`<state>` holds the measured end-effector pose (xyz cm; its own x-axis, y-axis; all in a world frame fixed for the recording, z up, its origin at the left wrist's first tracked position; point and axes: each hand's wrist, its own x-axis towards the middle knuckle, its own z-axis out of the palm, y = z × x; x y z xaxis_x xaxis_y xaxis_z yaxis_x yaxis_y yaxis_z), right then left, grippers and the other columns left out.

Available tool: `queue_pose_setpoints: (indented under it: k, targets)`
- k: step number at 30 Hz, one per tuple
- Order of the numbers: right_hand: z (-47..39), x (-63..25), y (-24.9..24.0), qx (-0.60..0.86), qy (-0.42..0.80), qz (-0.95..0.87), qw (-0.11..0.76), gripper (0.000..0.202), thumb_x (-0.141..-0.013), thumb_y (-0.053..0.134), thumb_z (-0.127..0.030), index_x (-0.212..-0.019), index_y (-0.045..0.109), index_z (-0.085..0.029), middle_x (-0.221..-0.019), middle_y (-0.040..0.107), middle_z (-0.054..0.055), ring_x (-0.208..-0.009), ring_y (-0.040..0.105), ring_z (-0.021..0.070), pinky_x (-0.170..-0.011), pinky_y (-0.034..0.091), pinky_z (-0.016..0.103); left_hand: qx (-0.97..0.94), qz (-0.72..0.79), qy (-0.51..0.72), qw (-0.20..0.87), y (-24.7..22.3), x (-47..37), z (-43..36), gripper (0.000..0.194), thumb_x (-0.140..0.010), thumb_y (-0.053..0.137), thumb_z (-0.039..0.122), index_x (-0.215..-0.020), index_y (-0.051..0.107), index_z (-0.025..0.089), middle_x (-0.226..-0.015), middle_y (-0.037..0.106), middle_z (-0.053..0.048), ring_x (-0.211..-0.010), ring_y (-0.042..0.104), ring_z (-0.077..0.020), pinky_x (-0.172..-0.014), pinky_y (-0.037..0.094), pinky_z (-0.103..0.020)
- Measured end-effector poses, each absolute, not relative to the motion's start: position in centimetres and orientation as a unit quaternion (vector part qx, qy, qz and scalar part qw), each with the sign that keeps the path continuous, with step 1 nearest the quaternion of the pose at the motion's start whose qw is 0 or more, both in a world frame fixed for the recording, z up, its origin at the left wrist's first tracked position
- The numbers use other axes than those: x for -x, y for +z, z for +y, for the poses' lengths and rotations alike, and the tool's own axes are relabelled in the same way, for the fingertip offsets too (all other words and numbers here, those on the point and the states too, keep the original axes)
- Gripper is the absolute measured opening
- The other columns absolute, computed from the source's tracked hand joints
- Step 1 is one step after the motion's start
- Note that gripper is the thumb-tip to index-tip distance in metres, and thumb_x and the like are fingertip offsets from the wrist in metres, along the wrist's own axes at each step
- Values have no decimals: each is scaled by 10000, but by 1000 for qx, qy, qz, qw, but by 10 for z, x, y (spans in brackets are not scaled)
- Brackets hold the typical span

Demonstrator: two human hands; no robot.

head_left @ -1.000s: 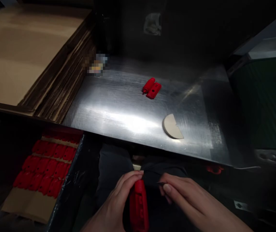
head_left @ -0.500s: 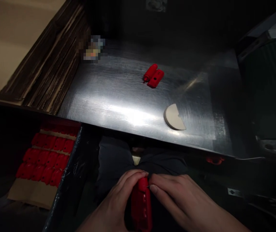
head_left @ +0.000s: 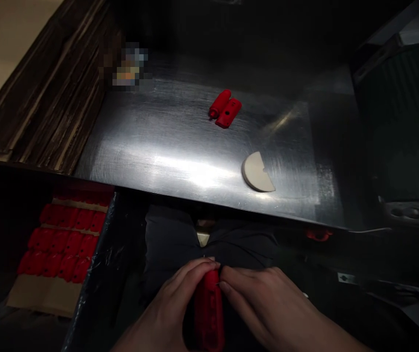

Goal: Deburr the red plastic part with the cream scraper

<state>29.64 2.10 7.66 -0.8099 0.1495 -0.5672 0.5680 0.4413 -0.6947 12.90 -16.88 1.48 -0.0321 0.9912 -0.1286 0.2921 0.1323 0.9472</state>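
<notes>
My left hand (head_left: 165,313) grips a red plastic part (head_left: 209,313) low over my lap, below the front edge of the metal table (head_left: 165,142). My right hand (head_left: 268,308) has its fingertips pressed against the top end of that part; something thin may be pinched there, too small to tell. Two more red parts (head_left: 224,107) lie side by side at the back of the table. A beige half-disc (head_left: 255,172) rests on the table nearer its front edge.
A box (head_left: 44,293) at lower left holds several rows of red parts on cardboard layers. A stack of cardboard sheets (head_left: 48,98) borders the table's left side. A dark machine with buttons (head_left: 410,212) stands on the right.
My right hand has closed in from the right until its fingertips touch the top of the red part. The view has drifted downward and slightly right.
</notes>
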Motion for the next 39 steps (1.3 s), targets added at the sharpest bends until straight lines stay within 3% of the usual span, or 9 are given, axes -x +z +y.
queue_pose_setpoints:
  k: [5, 15, 32, 35, 37, 39]
  targets:
    - [21, -295, 83, -214, -514, 801, 220, 307, -1127, 383, -294, -946, 626, -239, -874, 742, -17, -685, 667, 147, -640, 340, 307, -555, 596, 375, 444, 16, -128, -170, 1373, -647, 1045, 330, -1697, 167, 443, -1667, 511, -101, -1478, 569, -372, -1221, 527, -469]
    - [11, -307, 75, -214, -561, 768, 225, 285, -1122, 445, -291, -1026, 710, -251, -896, 781, 17, -762, 733, 195, -689, 431, 292, -520, 584, 374, 498, 13, -139, -187, 1331, -664, 1029, 267, -1692, 199, 423, -1686, 482, -102, -1503, 544, -352, -1238, 508, -419]
    - [28, -302, 73, -185, -548, 762, 290, 361, -1164, 370, -382, -1141, 715, -276, -943, 750, 10, -867, 689, 206, -832, 420, 337, -532, 589, 316, 520, 15, -138, -186, 1379, -675, 1031, 336, -1662, 75, 452, -1686, 457, -133, -1512, 521, -392, -1200, 548, -547]
    - [42, -300, 59, -135, -639, 700, 287, 357, -1156, 395, -388, -989, 670, -234, -862, 683, -10, -811, 623, 168, -814, 414, 312, -546, 594, 309, 504, 18, -137, -183, 1415, -642, 1045, 363, -1658, 64, 454, -1643, 503, -137, -1482, 546, -414, -1173, 569, -567]
    - [47, -301, 46, -127, -734, 617, 252, 416, -1156, 406, -443, -867, 582, -200, -777, 577, -24, -720, 531, 131, -715, 398, 276, -550, 602, 302, 494, 19, -139, -180, 1419, -628, 1049, 383, -1653, 70, 453, -1613, 531, -139, -1464, 558, -427, -1159, 578, -583]
    - [47, -304, 36, -174, -775, 576, 194, 441, -1146, 439, -515, -866, 558, -195, -786, 509, -29, -712, 464, 122, -663, 375, 261, -551, 611, 299, 483, 20, -141, -177, 1405, -632, 1043, 410, -1651, 76, 441, -1595, 545, -151, -1451, 565, -439, -1149, 580, -601]
